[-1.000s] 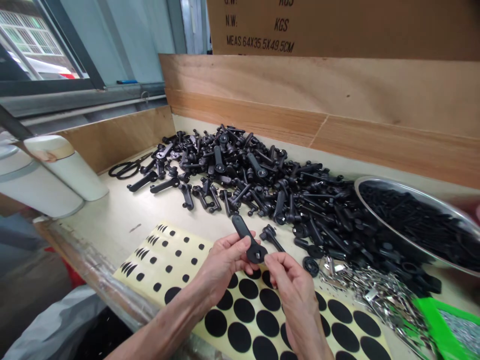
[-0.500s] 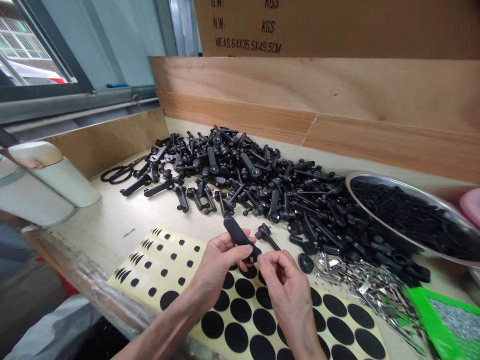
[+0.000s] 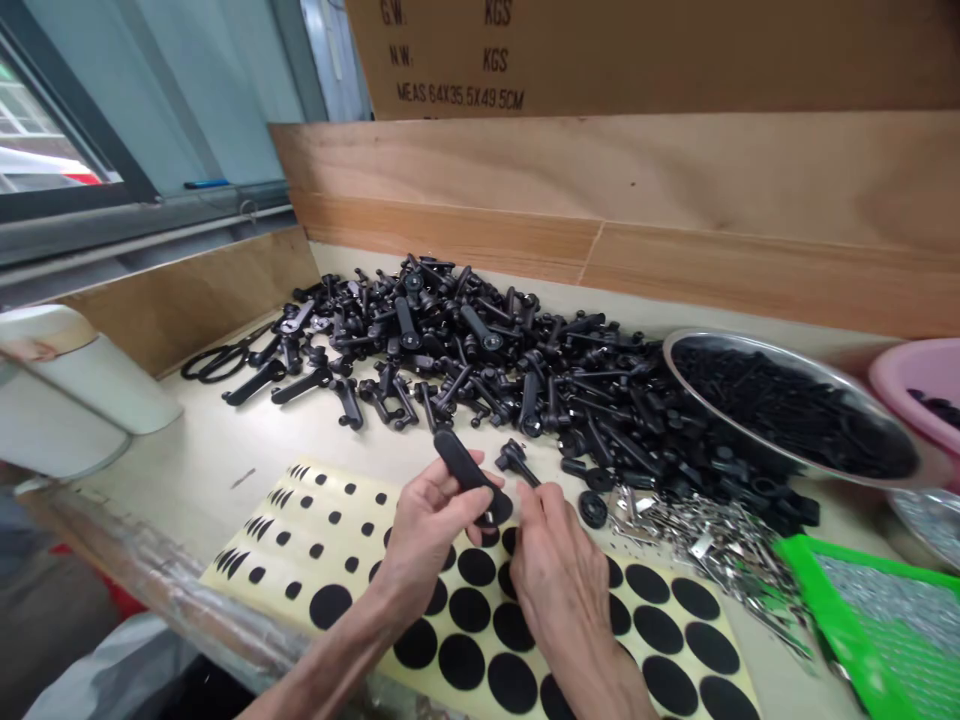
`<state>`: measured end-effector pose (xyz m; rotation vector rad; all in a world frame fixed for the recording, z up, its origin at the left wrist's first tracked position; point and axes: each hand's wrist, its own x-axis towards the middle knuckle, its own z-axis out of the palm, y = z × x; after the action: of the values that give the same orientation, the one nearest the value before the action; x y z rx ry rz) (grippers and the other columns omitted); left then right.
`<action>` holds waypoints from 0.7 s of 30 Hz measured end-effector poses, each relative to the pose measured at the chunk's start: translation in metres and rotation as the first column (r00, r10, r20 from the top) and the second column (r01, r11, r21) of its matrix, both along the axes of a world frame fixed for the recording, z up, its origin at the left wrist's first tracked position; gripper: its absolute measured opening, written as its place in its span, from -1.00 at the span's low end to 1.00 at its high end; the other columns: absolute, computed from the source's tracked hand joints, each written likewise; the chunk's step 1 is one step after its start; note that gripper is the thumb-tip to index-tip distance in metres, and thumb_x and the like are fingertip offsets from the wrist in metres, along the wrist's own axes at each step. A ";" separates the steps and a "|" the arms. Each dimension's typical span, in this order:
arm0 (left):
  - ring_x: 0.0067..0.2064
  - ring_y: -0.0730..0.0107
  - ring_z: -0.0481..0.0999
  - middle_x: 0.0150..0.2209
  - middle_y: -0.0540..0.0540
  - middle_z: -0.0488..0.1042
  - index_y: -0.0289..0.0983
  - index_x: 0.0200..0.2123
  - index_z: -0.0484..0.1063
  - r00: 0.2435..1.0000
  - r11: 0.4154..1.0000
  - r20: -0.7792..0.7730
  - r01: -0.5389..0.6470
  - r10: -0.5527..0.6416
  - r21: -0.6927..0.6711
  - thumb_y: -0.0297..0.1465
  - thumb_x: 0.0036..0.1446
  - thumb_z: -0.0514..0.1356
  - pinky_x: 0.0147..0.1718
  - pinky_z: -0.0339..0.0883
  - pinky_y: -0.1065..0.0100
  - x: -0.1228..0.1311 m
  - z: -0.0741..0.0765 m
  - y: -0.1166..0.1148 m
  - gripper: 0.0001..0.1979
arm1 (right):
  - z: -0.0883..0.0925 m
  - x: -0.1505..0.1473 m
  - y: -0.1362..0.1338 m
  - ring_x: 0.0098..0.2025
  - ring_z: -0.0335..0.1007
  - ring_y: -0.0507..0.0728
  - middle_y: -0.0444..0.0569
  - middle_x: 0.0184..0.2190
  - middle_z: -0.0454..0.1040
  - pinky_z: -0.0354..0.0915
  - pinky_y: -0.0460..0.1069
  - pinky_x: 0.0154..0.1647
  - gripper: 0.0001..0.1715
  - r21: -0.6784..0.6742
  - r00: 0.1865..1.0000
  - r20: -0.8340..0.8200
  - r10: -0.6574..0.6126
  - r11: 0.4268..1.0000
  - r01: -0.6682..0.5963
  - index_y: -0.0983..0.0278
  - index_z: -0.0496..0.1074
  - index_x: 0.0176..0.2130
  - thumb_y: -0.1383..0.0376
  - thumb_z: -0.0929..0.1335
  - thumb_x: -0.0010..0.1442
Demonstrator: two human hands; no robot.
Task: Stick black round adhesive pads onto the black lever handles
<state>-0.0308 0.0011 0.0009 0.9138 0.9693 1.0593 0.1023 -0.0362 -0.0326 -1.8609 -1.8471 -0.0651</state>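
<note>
My left hand [image 3: 431, 525] is closed round a long black plastic handle [image 3: 461, 462], its rounded end pointing up and left. The thumb presses near the wider lower end, where a small shiny metal spot shows. My right hand [image 3: 559, 565] is just right of it, back upward, fingers drawn together and curled. Whatever they hold, if anything, is hidden. Its fingertips are at the lower end of a loose black part with a rod [image 3: 517, 462]; whether they touch it I cannot tell. Below both hands lies a pale yellow sheet [image 3: 330, 540] of black round stickers.
A large pile of black handle parts [image 3: 450, 340] spreads behind the hands. On the right are loose metal pieces [image 3: 697, 540], a steel bowl [image 3: 675, 365] of black parts, a pink basin [image 3: 892, 375] and a green tray [image 3: 817, 590]. Scissors [image 3: 217, 362] and white cups [image 3: 112, 380] stand left.
My right hand has left the handle's lower end and moved slightly right, with its back turned upward. My left hand still holds the handle. The view has shifted a little to the right.
</note>
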 end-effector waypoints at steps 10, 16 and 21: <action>-0.46 0.54 0.41 -0.26 -0.11 0.50 -0.34 -0.06 0.34 0.986 0.998 0.164 0.048 -0.041 -0.041 -0.34 0.10 0.27 -0.52 0.26 0.50 -0.002 -0.003 -0.002 -0.64 | 0.017 -0.008 0.005 -0.49 0.36 0.04 -0.14 -0.48 0.43 0.30 -0.09 -0.47 -0.73 -0.011 0.469 -0.877 0.106 0.971 -0.239 0.21 0.38 -0.26 0.07 0.28 0.26; -0.50 0.57 0.37 -0.39 -0.01 0.47 -0.29 -0.13 0.39 0.996 0.994 -0.035 -0.083 0.081 -0.071 -0.30 -0.02 0.35 -0.59 0.16 0.56 -0.045 0.009 -0.020 -0.62 | 0.014 -0.023 -0.009 -0.41 0.37 0.03 -0.17 -0.38 0.43 0.32 -0.09 -0.36 -0.75 -0.020 0.579 -0.746 0.330 0.857 -0.515 0.16 0.33 -0.05 0.32 0.28 0.24; -0.39 0.37 0.48 -0.40 -0.03 0.55 -0.24 -0.21 0.54 0.884 0.992 -0.455 -0.127 0.108 -0.013 -0.30 -0.18 0.42 -0.46 0.30 0.49 -0.173 0.044 -0.071 -0.61 | 0.009 -0.028 -0.017 -0.31 0.37 0.06 -0.11 -0.25 0.39 0.32 -0.06 -0.28 -0.71 -0.084 0.700 -0.575 0.423 0.820 -0.565 0.11 0.34 -0.01 0.34 0.24 0.28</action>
<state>-0.2038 -0.0704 0.0446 1.1049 1.4469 0.9370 0.0742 -0.0535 -0.0235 -1.2519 -1.9225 0.8451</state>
